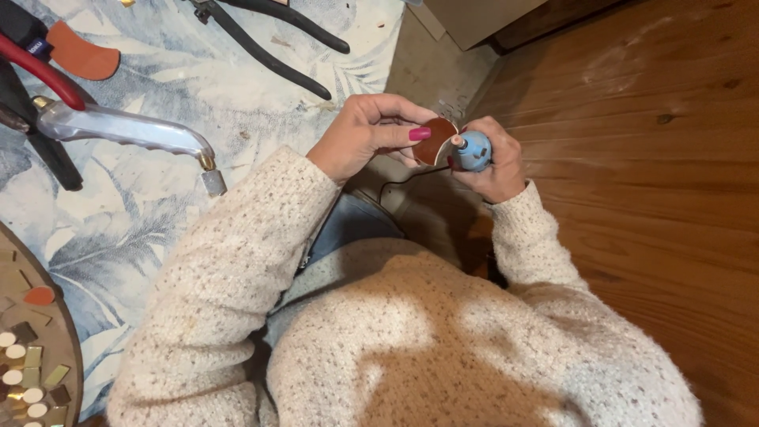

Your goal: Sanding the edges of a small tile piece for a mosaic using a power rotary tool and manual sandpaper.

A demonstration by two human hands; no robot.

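Observation:
My left hand pinches a small reddish-brown curved tile piece between thumb and fingers. My right hand grips a small blue hand-held grinding tool, its light tip touching the edge of the tile piece. A thin black cord runs from the tool down toward my lap. Both hands sit close together above my knees, just off the table's edge. My cream knitted sleeves cover both forearms.
A leaf-patterned cloth covers the table at left, carrying black-handled pliers, a red-handled tool, a clear-handled glass cutter and an orange tile shard. A round mosaic board lies at lower left. Wooden floor is at right.

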